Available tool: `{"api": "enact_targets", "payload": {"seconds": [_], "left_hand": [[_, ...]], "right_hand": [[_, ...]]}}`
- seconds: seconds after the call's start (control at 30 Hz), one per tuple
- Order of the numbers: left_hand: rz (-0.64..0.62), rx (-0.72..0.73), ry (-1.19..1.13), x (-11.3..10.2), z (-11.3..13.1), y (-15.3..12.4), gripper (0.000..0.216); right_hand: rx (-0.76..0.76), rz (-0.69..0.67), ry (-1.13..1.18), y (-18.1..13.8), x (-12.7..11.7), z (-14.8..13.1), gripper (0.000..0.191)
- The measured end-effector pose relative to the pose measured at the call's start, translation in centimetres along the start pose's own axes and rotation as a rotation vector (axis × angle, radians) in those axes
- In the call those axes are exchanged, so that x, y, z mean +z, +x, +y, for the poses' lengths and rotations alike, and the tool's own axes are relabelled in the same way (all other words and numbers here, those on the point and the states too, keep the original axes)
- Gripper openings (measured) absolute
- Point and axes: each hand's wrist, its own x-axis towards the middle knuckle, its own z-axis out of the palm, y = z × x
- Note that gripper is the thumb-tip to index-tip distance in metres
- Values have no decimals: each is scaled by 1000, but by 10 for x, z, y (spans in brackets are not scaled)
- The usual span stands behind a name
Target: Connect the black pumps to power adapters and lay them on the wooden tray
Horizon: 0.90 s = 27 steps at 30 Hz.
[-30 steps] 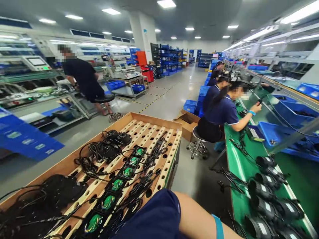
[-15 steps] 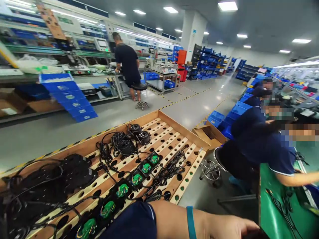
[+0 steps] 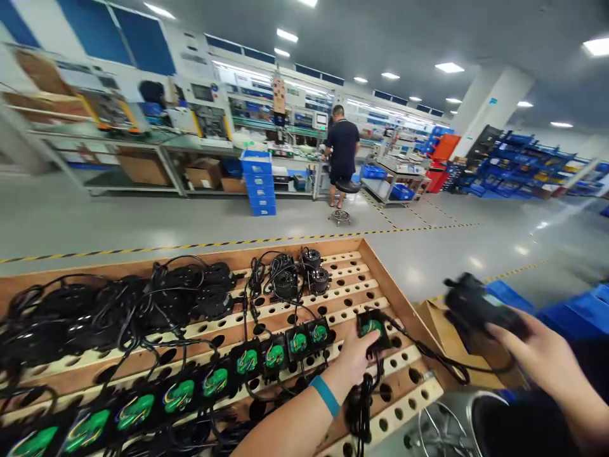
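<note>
My left hand point(image 3: 351, 358), below a teal wristband point(image 3: 325, 395), grips a square black housing point(image 3: 386, 340) with a green board and coloured wires inside, over the slatted rack. My right hand point(image 3: 542, 346) is raised to the right, closed on a black round-bodied device point(image 3: 476, 311), whose far side is blurred. A black cable point(image 3: 440, 358) hangs between the two parts. More black housings with green boards point(image 3: 273, 357) stand in a row to the left of my left hand. Beneath it dangles a bundle of black cable point(image 3: 364, 406).
The wooden rack point(image 3: 399, 298) with holed slats carries several round black devices point(image 3: 285, 282) at its back. A cardboard box point(image 3: 442, 330) and blue bins point(image 3: 571, 311) stand right of it, above a stool point(image 3: 445, 425). Across the aisle a person point(image 3: 342, 146) works at a bench.
The view has swung left. My left hand has come from the green table at right to over the rack, with a housing in it. My right hand has come into view holding a black device.
</note>
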Motion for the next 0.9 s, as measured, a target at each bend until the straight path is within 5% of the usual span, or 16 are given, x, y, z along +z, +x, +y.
{"api": "enact_targets", "payload": {"seconds": [0.2, 0.3, 0.47, 0.67, 0.77, 0.9], "left_hand": [[325, 11, 183, -43, -10, 55, 66], [482, 69, 383, -53, -14, 62, 73], [628, 36, 672, -69, -31, 71, 104], [705, 158, 992, -85, -50, 71, 84], [710, 113, 1191, -76, -47, 69, 75], [734, 83, 1559, -57, -31, 67, 62]], "right_hand": [[-551, -462, -192, 172, 136, -150, 44], [-707, -557, -240, 210, 204, -208, 42], [-878, -674, -312, 233, 286, -262, 48], [-997, -745, -386, 237, 325, -298, 47], [-978, -734, -364, 237, 324, -306, 48], [-900, -609, -265, 226, 310, -286, 77]]}}
